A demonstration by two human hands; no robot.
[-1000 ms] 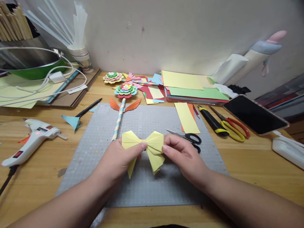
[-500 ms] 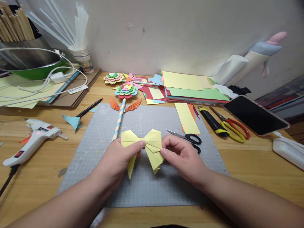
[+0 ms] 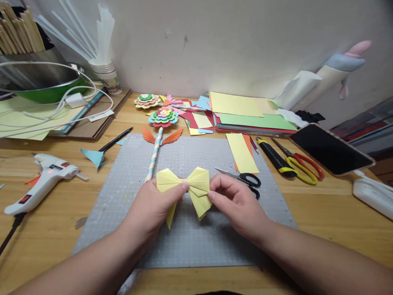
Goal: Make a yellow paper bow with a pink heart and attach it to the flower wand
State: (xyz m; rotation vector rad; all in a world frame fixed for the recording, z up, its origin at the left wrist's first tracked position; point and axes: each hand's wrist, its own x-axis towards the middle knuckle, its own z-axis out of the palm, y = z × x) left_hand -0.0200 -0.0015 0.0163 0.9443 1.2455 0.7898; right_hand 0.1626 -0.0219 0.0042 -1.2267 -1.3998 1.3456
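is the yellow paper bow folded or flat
Folded: layered creases fan out from the narrow middle of the yellow paper bow.

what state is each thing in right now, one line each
Yellow paper bow: folded, held in both hands
Left hand: pinching the bow near its middle
Right hand: pinching the bow's right edge
Black-handled scissors: partly hidden, open or shut unclear
Red-and-yellow-handled scissors: lying down, seemingly shut
Glue gun: on its side, indicator glowing
Phone: screen dark
Paper cup: upright, holding white sticks
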